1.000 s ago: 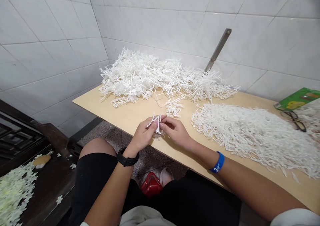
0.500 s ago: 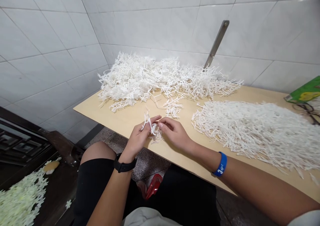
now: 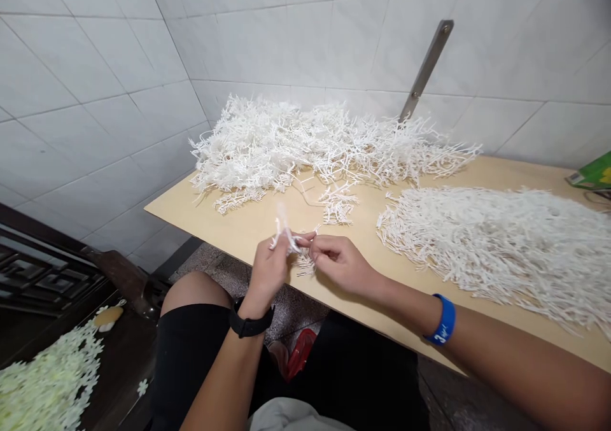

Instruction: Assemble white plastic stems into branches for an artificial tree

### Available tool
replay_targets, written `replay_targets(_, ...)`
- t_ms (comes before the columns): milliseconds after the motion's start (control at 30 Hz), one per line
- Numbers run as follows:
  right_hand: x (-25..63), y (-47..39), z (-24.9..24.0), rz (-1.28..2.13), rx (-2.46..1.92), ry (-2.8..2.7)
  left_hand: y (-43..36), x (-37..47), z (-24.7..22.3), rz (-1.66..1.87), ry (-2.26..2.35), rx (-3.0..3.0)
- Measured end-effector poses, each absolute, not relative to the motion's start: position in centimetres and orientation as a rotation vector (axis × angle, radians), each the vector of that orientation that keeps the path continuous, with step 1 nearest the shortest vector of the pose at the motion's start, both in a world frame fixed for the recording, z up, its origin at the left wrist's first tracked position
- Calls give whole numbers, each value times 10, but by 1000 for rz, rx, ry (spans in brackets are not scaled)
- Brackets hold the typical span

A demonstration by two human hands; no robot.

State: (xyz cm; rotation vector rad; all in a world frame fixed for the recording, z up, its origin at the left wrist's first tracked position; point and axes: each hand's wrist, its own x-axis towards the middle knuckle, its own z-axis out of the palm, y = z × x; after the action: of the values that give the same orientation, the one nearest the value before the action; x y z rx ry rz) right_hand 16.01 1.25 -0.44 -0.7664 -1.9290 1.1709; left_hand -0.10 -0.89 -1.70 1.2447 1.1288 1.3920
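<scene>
A white branched plastic sprig (image 3: 291, 242) is pinched between the thumb and fingers of my left hand (image 3: 268, 270), above the table's front edge. Its upper tip is smeared by motion. My right hand (image 3: 344, 265) is closed in a pinch right by the left fingertips; whatever lies between its fingers is too small to make out. Just under both hands is a little heap of thin white pieces (image 3: 305, 267). Beyond them, a small clump of white sprigs (image 3: 340, 209) lies on the wooden table (image 3: 248, 237).
A large tangled pile of white sprigs (image 3: 286, 144) lies along the tiled wall. To the right spreads a wide pile of white pieces (image 3: 501, 246). A metal bracket (image 3: 427, 68) and a green packet (image 3: 594, 173) are farther back. Pale flower pieces (image 3: 48, 380) lie lower left.
The view has shifted slightly, so the table contents sit farther right. My right fingers have closed more tightly by the left fingertips. The sprig's upper tip has blurred.
</scene>
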Motion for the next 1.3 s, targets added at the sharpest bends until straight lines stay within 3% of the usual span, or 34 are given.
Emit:
replay_targets(300, 165, 24, -3, 661, -909, -2012, -10, -1, -13, 1348, 1083, 1247)
replay_targets(533, 160, 24, -3, 1182, -800, -1895, -12, 1, -9, 1244, 1052, 1368)
replay_targets(733, 159, 22, -5, 1112, -832, -1921, -12, 2, -11, 1297, 1099, 1430)
replay_targets(867, 160, 18, -3, 1081, -758, -2007, -8, 1, -20, 1519, 1172, 1122)
replay_targets(1100, 166, 29, 3, 709, -959, -2024, -9, 2, -18, 1473, 955, 1137)
replay_targets(1300, 160, 27, 2, 1093, -780, -1959, -12, 0, -9, 1284, 1023, 1395)
